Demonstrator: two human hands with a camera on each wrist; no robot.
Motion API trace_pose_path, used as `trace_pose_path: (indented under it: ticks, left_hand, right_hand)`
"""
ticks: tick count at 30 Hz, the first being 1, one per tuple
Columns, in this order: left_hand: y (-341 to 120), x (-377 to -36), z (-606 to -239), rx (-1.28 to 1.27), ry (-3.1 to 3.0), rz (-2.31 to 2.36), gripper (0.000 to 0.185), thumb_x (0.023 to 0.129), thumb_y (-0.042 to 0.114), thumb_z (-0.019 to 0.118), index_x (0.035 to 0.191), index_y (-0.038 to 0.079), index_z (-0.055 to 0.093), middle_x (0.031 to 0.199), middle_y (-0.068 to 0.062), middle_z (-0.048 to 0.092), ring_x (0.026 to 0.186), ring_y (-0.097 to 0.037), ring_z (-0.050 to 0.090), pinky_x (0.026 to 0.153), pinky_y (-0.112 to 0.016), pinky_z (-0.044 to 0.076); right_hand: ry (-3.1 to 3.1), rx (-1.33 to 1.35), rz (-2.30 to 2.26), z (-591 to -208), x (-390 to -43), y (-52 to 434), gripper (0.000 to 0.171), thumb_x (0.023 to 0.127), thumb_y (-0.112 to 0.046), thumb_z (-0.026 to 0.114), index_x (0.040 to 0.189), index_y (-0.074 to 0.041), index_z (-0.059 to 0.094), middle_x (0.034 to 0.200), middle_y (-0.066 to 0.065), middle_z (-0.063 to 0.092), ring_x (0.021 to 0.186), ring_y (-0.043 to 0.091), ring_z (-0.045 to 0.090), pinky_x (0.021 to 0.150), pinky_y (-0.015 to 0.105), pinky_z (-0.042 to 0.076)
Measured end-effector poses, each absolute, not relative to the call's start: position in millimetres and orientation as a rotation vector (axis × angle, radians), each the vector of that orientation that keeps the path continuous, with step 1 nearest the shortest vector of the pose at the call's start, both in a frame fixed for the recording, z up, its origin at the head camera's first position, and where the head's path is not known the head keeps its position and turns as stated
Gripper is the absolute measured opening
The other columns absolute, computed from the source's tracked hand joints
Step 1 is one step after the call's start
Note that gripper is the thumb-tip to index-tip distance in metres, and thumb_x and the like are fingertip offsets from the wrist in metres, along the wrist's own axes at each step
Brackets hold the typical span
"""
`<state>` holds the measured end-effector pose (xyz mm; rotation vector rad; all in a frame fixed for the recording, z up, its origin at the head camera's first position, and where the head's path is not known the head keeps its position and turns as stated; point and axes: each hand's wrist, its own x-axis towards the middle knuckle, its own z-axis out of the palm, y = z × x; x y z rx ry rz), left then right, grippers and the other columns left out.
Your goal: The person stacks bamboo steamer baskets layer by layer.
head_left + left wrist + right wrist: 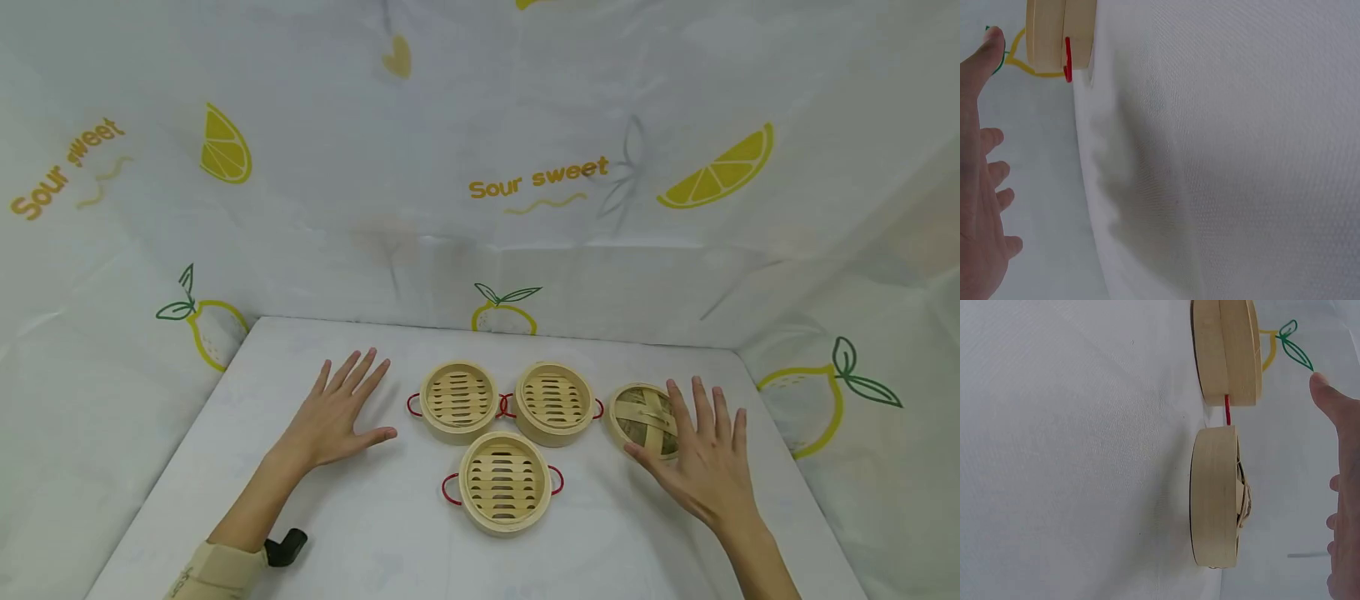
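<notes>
Three small round bamboo steamer baskets with red side handles stand on the white table: a back left basket (pixel 459 402), a back right basket (pixel 555 403) and a front basket (pixel 505 483). To their right sits a woven bamboo lid (pixel 645 419). My left hand (pixel 332 417) hovers left of the baskets, fingers spread, holding nothing. My right hand (pixel 708 467) is spread above and beside the lid, covering part of its right edge in the head view. In the right wrist view the lid (pixel 1215 497) stands apart from the right hand (pixel 1349 487).
The white table (pixel 360 533) ends at a white cloth backdrop (pixel 337 192) printed with lemons, which also rises at both sides. On the left wrist is a beige band (pixel 217 571) with a black piece (pixel 286 547) sticking out from it.
</notes>
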<state>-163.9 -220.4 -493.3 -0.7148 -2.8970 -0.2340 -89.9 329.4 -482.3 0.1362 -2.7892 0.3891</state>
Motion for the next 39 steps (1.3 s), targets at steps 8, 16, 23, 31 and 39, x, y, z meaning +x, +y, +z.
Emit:
trace_pose_path:
  ticks: [8,16,23,31,39]
  left_hand:
    - [-218,-162,-497,-0.739,-2.897,-0.345,0.108,0.091,0.073,0.071,0.173,0.016,0.029,0.180,-0.012,0.030,0.165,-0.038,0.034,0.135,-0.070,0.028]
    - [-214,-159,-501,-0.761,-2.869,-0.493,0.106,0.091,0.068,0.077,0.169,0.009,0.036,0.173,-0.014,0.045,0.155,-0.038,0.051,0.122,-0.060,0.051]
    - [-210,-158,-505,-0.755,-2.896,-0.613,0.104,0.090,0.061,0.082,0.169,0.011,0.037,0.169,-0.017,0.049,0.151,-0.042,0.054,0.119,-0.063,0.053]
    - [-204,-158,-504,-0.736,-2.967,-0.776,0.101,0.090,0.057,0.085,0.168,0.014,0.039,0.168,-0.015,0.050,0.155,-0.040,0.050,0.123,-0.063,0.050]
    - [-197,-158,-504,-0.746,-3.000,-0.888,0.098,0.089,0.053,0.087,0.166,0.013,0.043,0.167,-0.016,0.051,0.156,-0.040,0.049,0.124,-0.065,0.048]
  right_hand:
    - [-2.774,0.146,0.411,-482,-89,326,0.110,0.090,-0.069,0.073,0.174,-0.019,0.022,0.180,0.027,0.017,0.169,0.052,0.006,0.136,0.075,-0.009]
    - [-2.734,0.208,0.494,-482,-86,319,0.108,0.089,-0.059,0.079,0.173,-0.017,0.027,0.178,0.030,0.020,0.167,0.055,0.011,0.137,0.075,0.002]
    - [-2.698,0.249,0.526,-482,-84,312,0.108,0.087,-0.057,0.082,0.172,-0.015,0.030,0.177,0.030,0.024,0.166,0.055,0.014,0.139,0.071,0.006]
    - [-2.690,0.271,0.643,-479,-80,301,0.108,0.083,-0.049,0.088,0.170,-0.015,0.034,0.175,0.028,0.029,0.164,0.055,0.021,0.133,0.076,0.021]
    - [-2.676,0.302,0.748,-477,-77,289,0.109,0.080,-0.040,0.092,0.170,-0.017,0.035,0.177,0.021,0.029,0.163,0.053,0.023,0.130,0.078,0.026]
